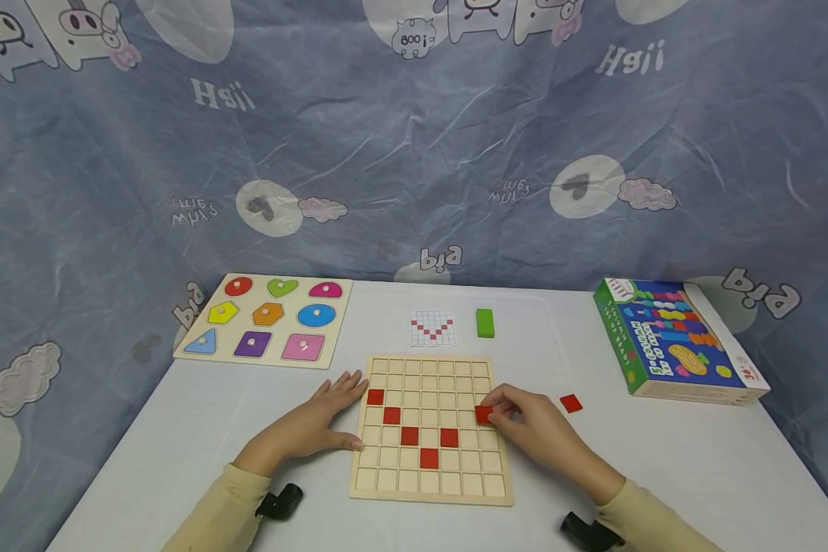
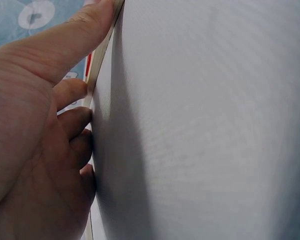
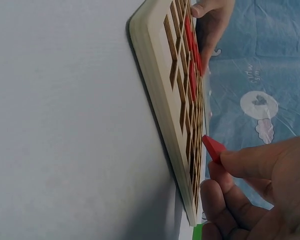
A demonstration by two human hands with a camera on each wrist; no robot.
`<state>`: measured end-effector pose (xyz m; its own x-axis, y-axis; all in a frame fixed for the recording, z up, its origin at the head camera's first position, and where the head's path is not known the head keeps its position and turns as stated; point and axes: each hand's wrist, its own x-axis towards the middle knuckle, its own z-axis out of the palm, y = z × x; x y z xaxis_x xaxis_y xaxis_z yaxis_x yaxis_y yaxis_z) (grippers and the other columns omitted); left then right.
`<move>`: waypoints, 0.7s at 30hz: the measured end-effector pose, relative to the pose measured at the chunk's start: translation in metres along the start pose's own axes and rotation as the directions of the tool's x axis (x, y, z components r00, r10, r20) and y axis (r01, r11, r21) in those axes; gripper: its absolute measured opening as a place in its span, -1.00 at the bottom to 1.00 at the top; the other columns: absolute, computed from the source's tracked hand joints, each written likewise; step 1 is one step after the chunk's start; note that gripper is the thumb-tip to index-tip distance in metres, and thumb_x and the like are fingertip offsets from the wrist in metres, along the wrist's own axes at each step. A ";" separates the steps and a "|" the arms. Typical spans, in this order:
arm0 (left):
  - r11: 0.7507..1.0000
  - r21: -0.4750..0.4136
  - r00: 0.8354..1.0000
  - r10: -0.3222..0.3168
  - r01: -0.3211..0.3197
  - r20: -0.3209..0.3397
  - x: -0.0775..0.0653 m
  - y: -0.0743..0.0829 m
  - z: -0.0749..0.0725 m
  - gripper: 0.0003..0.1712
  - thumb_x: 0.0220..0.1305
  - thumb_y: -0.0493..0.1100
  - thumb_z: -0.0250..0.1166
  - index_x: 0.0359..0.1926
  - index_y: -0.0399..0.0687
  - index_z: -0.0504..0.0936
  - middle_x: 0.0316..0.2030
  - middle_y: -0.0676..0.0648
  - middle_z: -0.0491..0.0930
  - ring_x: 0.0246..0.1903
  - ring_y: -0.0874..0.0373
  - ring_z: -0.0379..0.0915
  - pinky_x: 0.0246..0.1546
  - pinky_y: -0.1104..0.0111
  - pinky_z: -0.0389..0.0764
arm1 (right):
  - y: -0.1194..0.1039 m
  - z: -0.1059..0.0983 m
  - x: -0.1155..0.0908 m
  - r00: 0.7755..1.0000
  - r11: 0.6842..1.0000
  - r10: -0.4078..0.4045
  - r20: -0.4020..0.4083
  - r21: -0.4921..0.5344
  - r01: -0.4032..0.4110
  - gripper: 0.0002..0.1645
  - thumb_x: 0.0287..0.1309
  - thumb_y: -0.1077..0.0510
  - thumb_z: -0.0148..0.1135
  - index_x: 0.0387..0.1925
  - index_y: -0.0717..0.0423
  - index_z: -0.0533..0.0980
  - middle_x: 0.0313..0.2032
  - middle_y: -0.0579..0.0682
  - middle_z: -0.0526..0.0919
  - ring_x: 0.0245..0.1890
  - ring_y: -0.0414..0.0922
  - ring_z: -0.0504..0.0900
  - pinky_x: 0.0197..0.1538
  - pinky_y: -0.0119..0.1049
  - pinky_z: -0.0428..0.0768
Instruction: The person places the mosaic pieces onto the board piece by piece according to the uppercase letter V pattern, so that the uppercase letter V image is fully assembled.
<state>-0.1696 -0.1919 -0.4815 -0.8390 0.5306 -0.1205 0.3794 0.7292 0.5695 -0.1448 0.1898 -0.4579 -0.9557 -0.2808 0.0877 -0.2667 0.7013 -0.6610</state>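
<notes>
A wooden grid board [image 1: 431, 491] [image 3: 158, 80] lies on the white table with several red square tiles [image 1: 409, 435] set in a V. My right hand [image 1: 524, 428] [image 3: 250, 185] pinches a red tile [image 1: 484, 415] [image 3: 213, 147] just over the board's right side. My left hand [image 1: 320, 420] [image 2: 45, 125] lies flat on the table, its straight fingers and thumb touching the board's left edge [image 2: 97, 70]. One loose red tile [image 1: 570, 403] lies right of the board. A small pattern card [image 1: 432, 328] showing a red V sits behind the board.
A green block [image 1: 484, 323] stands beside the card. A shape puzzle board [image 1: 331, 326] with coloured knob pieces lies at the back left. A colourful toy box [image 1: 676, 341] sits at the right. A blue printed cloth [image 1: 414, 138] hangs behind the table.
</notes>
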 end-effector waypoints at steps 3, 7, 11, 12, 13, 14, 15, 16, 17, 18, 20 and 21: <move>1.000 0.004 1.000 -0.007 0.007 0.003 0.000 0.000 0.000 0.21 0.03 0.29 0.51 0.59 0.00 0.16 0.60 -0.09 -0.02 0.59 -0.09 -0.26 0.57 -0.02 -0.19 | -0.002 0.002 0.000 1.000 1.000 0.005 0.016 0.001 -0.006 -0.77 0.22 0.25 0.40 -0.20 -0.18 0.64 -0.41 -0.33 0.62 -0.35 -0.32 0.55 -0.24 -0.40 0.59; 1.000 -0.001 1.000 -0.005 0.005 0.001 0.000 0.001 0.001 0.21 0.03 0.29 0.51 0.59 -0.01 0.16 0.60 -0.10 -0.01 0.59 -0.10 -0.25 0.57 -0.03 -0.19 | -0.004 0.005 0.000 1.000 1.000 -0.010 0.021 0.004 0.010 -0.78 0.22 0.26 0.40 -0.20 -0.15 0.65 -0.43 -0.32 0.61 -0.37 -0.32 0.54 -0.27 -0.41 0.58; 1.000 -0.004 1.000 -0.005 0.005 -0.003 -0.001 0.001 0.000 0.21 0.02 0.28 0.52 0.58 -0.02 0.17 0.60 -0.10 -0.01 0.59 -0.10 -0.25 0.57 -0.04 -0.19 | -0.005 0.008 0.001 1.000 1.000 -0.020 0.011 -0.008 0.020 -0.79 0.21 0.26 0.42 -0.23 -0.14 0.65 -0.44 -0.32 0.60 -0.38 -0.33 0.53 -0.27 -0.40 0.56; 1.000 -0.002 1.000 -0.006 0.006 -0.003 -0.001 0.001 0.000 0.21 0.02 0.29 0.52 0.58 -0.02 0.17 0.60 -0.10 -0.01 0.59 -0.10 -0.25 0.57 -0.04 -0.19 | -0.005 0.008 0.001 1.000 1.000 -0.021 0.008 -0.011 0.022 -0.78 0.21 0.27 0.42 -0.23 -0.14 0.65 -0.44 -0.33 0.59 -0.38 -0.33 0.53 -0.26 -0.39 0.56; 1.000 -0.001 1.000 -0.007 0.007 -0.004 0.000 0.001 0.000 0.21 0.02 0.29 0.52 0.58 -0.02 0.18 0.60 -0.10 -0.01 0.59 -0.10 -0.24 0.57 -0.04 -0.19 | -0.006 0.009 0.001 1.000 1.000 -0.019 0.007 -0.017 0.019 -0.78 0.20 0.27 0.43 -0.24 -0.15 0.65 -0.45 -0.34 0.59 -0.38 -0.34 0.52 -0.25 -0.39 0.56; 1.000 0.000 1.000 -0.007 0.007 -0.004 0.000 0.001 0.000 0.21 0.02 0.28 0.52 0.58 -0.03 0.18 0.60 -0.11 0.00 0.59 -0.11 -0.24 0.57 -0.04 -0.19 | -0.006 0.009 0.002 1.000 1.000 -0.019 0.007 -0.023 0.019 -0.77 0.20 0.26 0.43 -0.24 -0.16 0.65 -0.45 -0.34 0.58 -0.38 -0.33 0.52 -0.25 -0.38 0.55; 1.000 0.000 1.000 -0.007 0.007 -0.003 0.000 0.001 0.000 0.21 0.02 0.28 0.52 0.58 -0.03 0.18 0.59 -0.11 0.00 0.59 -0.10 -0.24 0.57 -0.04 -0.19 | -0.007 0.010 0.002 1.000 0.999 -0.019 0.006 -0.027 0.019 -0.77 0.20 0.26 0.43 -0.24 -0.17 0.65 -0.45 -0.35 0.58 -0.37 -0.33 0.52 -0.24 -0.37 0.55; 1.000 0.001 1.000 -0.007 0.007 -0.003 0.000 0.002 0.000 0.21 0.02 0.28 0.52 0.58 -0.03 0.18 0.59 -0.11 0.00 0.59 -0.10 -0.24 0.57 -0.04 -0.19 | -0.007 0.010 0.002 1.000 0.999 -0.022 0.005 -0.031 0.022 -0.77 0.20 0.26 0.43 -0.24 -0.17 0.65 -0.45 -0.35 0.58 -0.37 -0.33 0.51 -0.23 -0.36 0.54; 1.000 0.000 1.000 -0.005 0.005 -0.004 0.000 0.002 0.000 0.21 0.02 0.28 0.52 0.58 -0.04 0.18 0.59 -0.12 0.00 0.59 -0.11 -0.23 0.57 -0.05 -0.18 | -0.007 0.011 0.002 1.000 0.999 -0.026 0.004 -0.031 0.026 -0.77 0.20 0.26 0.43 -0.24 -0.17 0.65 -0.45 -0.35 0.58 -0.36 -0.33 0.51 -0.23 -0.35 0.54; 1.000 -0.001 1.000 -0.004 0.004 -0.005 0.001 0.002 0.000 0.20 0.02 0.28 0.52 0.58 -0.05 0.19 0.59 -0.13 0.01 0.59 -0.12 -0.23 0.57 -0.05 -0.18 | -0.008 0.011 0.003 1.000 0.999 -0.028 0.004 -0.031 0.028 -0.77 0.20 0.26 0.43 -0.24 -0.17 0.65 -0.45 -0.35 0.58 -0.36 -0.32 0.51 -0.22 -0.35 0.54; 1.000 -0.003 1.000 -0.003 0.003 -0.004 0.000 0.002 -0.001 0.20 0.02 0.27 0.52 0.58 -0.05 0.19 0.59 -0.13 0.01 0.59 -0.12 -0.23 0.57 -0.06 -0.18 | -0.009 0.013 0.004 0.999 0.999 -0.035 0.001 -0.034 0.035 -0.77 0.20 0.26 0.43 -0.25 -0.17 0.66 -0.45 -0.35 0.58 -0.35 -0.32 0.51 -0.23 -0.35 0.54; 1.000 -0.002 1.000 -0.003 0.003 -0.004 0.000 0.002 -0.001 0.20 0.02 0.27 0.52 0.58 -0.05 0.18 0.59 -0.13 0.01 0.59 -0.12 -0.23 0.57 -0.05 -0.18 | -0.009 0.013 0.005 0.999 0.999 -0.037 -0.001 -0.032 0.037 -0.78 0.20 0.26 0.44 -0.25 -0.17 0.67 -0.45 -0.35 0.58 -0.35 -0.32 0.51 -0.23 -0.36 0.54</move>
<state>-0.1695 -0.1904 -0.4799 -0.8418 0.5264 -0.1192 0.3755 0.7300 0.5711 -0.1451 0.1735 -0.4615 -0.9454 -0.3059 0.1123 -0.3054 0.7114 -0.6329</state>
